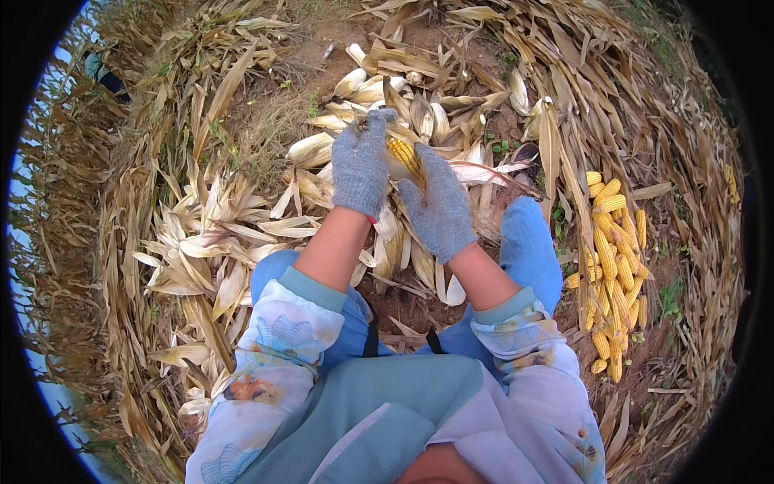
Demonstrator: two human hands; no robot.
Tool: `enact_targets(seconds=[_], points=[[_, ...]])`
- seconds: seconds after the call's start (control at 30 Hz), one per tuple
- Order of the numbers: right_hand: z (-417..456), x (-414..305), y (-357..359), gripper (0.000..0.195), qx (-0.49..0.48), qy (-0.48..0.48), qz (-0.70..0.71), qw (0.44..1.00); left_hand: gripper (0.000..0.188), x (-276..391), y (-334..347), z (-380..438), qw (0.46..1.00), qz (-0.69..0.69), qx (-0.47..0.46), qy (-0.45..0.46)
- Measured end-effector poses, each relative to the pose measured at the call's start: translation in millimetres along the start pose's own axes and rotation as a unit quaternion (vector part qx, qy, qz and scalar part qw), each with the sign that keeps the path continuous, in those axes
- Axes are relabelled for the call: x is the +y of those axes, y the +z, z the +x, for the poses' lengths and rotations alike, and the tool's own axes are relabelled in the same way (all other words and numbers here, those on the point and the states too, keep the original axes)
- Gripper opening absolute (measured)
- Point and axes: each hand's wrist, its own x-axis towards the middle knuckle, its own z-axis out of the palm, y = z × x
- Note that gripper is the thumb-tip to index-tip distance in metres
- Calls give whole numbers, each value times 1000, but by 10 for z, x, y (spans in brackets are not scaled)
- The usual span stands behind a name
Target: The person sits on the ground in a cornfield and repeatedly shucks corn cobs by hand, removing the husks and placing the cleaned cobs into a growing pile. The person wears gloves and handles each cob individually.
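Note:
Both my hands wear grey knitted gloves and meet around one ear of corn (404,155), whose yellow kernels show between them. My left hand (361,163) grips the ear and its dry husk at the far end. My right hand (440,202) holds the near side, with brown silk against its fingers. Part of the ear is hidden by the gloves. Just beyond my hands lies a heap of corn ears in pale husks (369,91). Loose husks (393,248) lie beneath my wrists, between my knees.
A pile of bare yellow ears (617,260) lies on the soil to my right. Stripped husks (205,236) are heaped at my left. Flattened dry stalks (604,78) stretch around, standing corn (60,254) borders the left, and a person (106,75) is partly visible there.

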Motion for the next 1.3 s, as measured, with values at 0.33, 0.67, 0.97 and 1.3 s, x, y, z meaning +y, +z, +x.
enact_targets(seconds=[0.33, 0.67, 0.97, 1.3], points=[[123, 75, -6, 53, 50, 22, 36, 998, 28, -53, 13, -74, 998, -7, -64, 20], [14, 36, 140, 54, 92, 39, 59, 993, 27, -84, 87, -136, 987, 122, -71, 80], [-24, 74, 191, 64, 87, 6, 13, 996, 29, -180, 15, -32, 992, -74, -94, 40], [93, 105, 219, 45, 52, 222, 473, 851, 32, -275, 1, 114, 868, -466, -76, -150]])
